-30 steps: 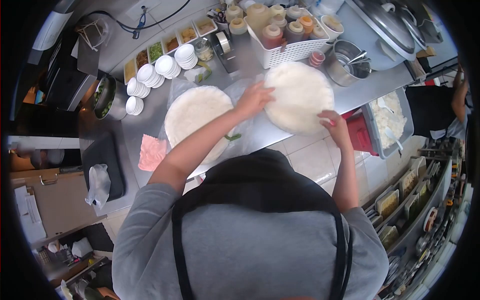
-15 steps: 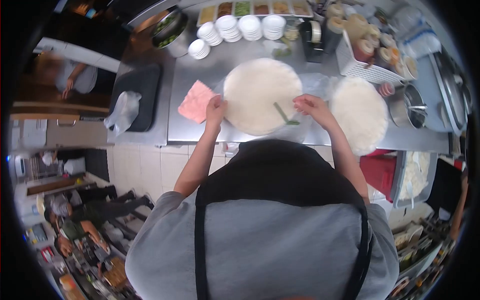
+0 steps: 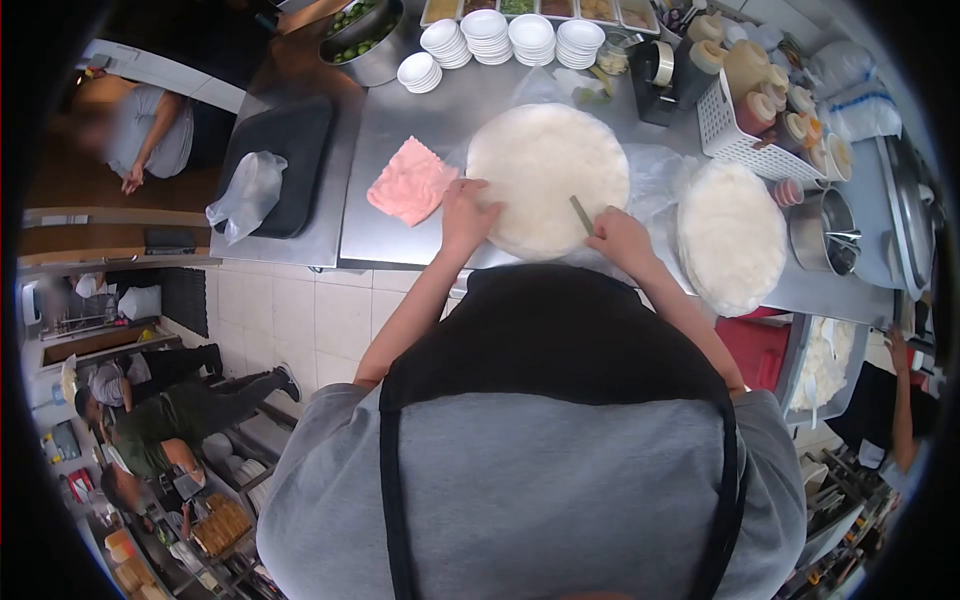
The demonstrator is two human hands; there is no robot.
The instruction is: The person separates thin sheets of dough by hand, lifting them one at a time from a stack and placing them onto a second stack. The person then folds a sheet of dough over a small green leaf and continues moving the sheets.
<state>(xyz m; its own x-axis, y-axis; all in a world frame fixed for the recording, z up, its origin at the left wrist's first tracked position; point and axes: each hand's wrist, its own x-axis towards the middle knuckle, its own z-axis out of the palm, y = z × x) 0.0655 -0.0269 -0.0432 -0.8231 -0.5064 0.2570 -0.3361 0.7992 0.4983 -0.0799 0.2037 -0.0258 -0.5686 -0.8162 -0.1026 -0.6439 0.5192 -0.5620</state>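
A large pale round flatbread or dough sheet (image 3: 545, 160) lies on the steel counter in front of me, with clear plastic beneath and beside it. My left hand (image 3: 468, 215) rests at its left edge, fingers apart, thumb over the surface. At the lower right edge, my right hand (image 3: 622, 238) is closed on the near end of a narrow green strip (image 3: 580, 213), which slants across the pale round. The held end is hidden by the fingers. Left of my left hand lies a crumpled pink cloth (image 3: 412, 182). A second pale round (image 3: 732, 238) sits to the right.
Stacked small white dishes (image 3: 487, 38) and a pot of green pieces (image 3: 372, 45) stand at the back. A white basket (image 3: 745, 140) of bottles and a metal pot (image 3: 822, 230) are on the right. A black tray (image 3: 285, 190) bears a plastic bag (image 3: 250, 190). Other people (image 3: 160, 140) are around.
My right hand has come down and closed on the green strip, which has shifted slightly. My left hand has moved from beside the round onto its edge. The view has shifted a little.
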